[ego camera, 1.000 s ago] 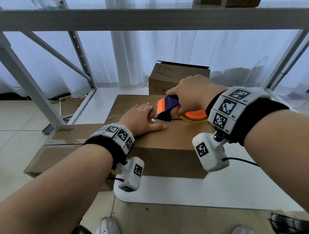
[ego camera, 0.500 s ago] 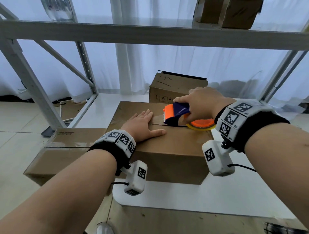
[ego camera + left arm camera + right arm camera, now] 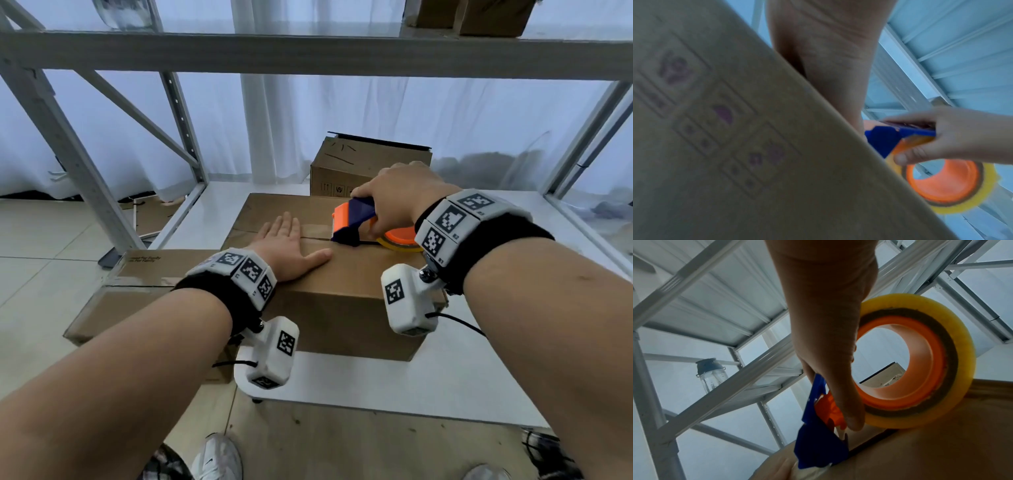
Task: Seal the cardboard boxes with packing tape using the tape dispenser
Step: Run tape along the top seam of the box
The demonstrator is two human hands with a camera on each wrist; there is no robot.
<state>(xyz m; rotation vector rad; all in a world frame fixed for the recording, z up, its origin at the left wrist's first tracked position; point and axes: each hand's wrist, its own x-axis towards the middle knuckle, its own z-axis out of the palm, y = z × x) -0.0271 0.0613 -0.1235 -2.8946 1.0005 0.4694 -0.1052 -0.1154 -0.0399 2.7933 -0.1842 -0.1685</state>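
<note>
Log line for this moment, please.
step: taping top seam | left hand: flat on cardboard box | right hand: grips tape dispenser on seam | seam: part taped

- Head view: bright, cool daylight, diffused through white curtains (image 3: 342,113) behind the shelving; backlit scene.
- Head view: sharp focus overall; shelf beam (image 3: 308,54) bowed by wide-angle distortion, uprights splayed toward the edges.
- Head view: soft glare on the white shelf surface (image 3: 445,383); near face of the cardboard box (image 3: 346,318) in shade.
- Left wrist view: dim, bluish cast; printed box side (image 3: 735,146) close to the lens, blurred, symbols smeared.
- Left wrist view: tape roll (image 3: 947,186) soft-edged.
- Right wrist view: backlit; right hand (image 3: 828,321) dark against pale shelving; tape roll (image 3: 953,353) fairly crisp, translucent rim glowing.
- Right wrist view: blue dispenser (image 3: 818,447) slightly blurred; frame members curve at the edges.
</note>
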